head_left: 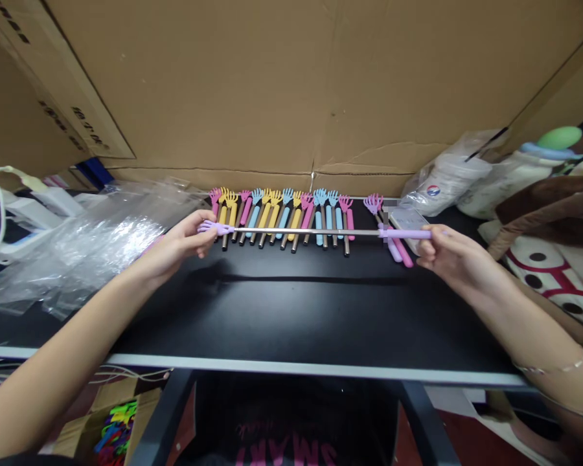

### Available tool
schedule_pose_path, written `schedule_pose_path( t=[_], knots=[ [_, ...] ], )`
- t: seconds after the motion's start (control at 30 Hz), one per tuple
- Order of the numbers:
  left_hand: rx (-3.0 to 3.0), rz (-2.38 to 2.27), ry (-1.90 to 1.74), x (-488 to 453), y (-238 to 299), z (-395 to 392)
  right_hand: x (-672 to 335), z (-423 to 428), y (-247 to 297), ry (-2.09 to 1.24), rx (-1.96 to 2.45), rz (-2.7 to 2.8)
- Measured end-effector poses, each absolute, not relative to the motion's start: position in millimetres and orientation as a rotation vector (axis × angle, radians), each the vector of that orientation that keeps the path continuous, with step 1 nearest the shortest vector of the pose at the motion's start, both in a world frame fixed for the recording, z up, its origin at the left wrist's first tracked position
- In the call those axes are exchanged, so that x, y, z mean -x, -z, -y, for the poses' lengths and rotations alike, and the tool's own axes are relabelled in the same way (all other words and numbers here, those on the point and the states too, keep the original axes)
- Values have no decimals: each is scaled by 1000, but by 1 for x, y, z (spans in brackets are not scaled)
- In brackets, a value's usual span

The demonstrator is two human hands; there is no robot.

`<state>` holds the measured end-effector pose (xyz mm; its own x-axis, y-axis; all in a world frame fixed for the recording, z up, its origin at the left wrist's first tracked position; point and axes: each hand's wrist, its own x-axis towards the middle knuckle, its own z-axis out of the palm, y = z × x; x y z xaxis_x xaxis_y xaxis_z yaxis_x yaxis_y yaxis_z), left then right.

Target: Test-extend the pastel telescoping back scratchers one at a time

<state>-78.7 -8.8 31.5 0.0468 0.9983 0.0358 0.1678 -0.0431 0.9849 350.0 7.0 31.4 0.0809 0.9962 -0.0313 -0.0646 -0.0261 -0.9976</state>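
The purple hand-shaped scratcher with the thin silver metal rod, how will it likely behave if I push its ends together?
The purple scratcher probably resists bending, since its rod runs straight between your left hand and right hand. It may telescope inward, as the pink, yellow and blue scratchers behind look shorter. Its slenderness suggests it's light.

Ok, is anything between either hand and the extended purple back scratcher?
Nothing visible: the left hand holds the purple back scratcher at its claw, the right hand at its handle. The row of back scratchers on the black tabletop shows behind it, not between it and either hand.
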Motion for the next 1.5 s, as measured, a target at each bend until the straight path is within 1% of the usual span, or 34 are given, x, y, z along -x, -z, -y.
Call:
schedule_pose_path(
  t=[0.17, 0.37, 0.5, 0.87, 1.1, 1.2, 1.37, 1.5],
  knots=[
    [-1305, -1235, -1244, 77, -35, 11, -346, -2, -39, -1170, 1223, 988],
    [-1032, -1354, -1455, 94, -41, 12, -374, -10, -40, -1035, 1187, 881],
    [-1033, -1373, -1402, 103, -35, 14, -386, -11, -36, -1015, 1217, 866],
    [-993, -1467, -1582, 90, -27, 16, -358, -6, -30, -867, 1182, 882],
    [-1181, -1354, -1412, 55, -22, 14, -322, 1, -24, -883, 1111, 1002],
    [-1308, -1345, -1335, 47, -21, 14, -313, 5, -23, -901, 1157, 1095],
    [-1476, -1263, -1098, 30, -24, 14, -303, 7, -19, -1045, 1266, 1314],
    [-1536, -1213, -1066, 21, -28, 11, -300, 7, -15, -1092, 1249, 1390]
  ],
)
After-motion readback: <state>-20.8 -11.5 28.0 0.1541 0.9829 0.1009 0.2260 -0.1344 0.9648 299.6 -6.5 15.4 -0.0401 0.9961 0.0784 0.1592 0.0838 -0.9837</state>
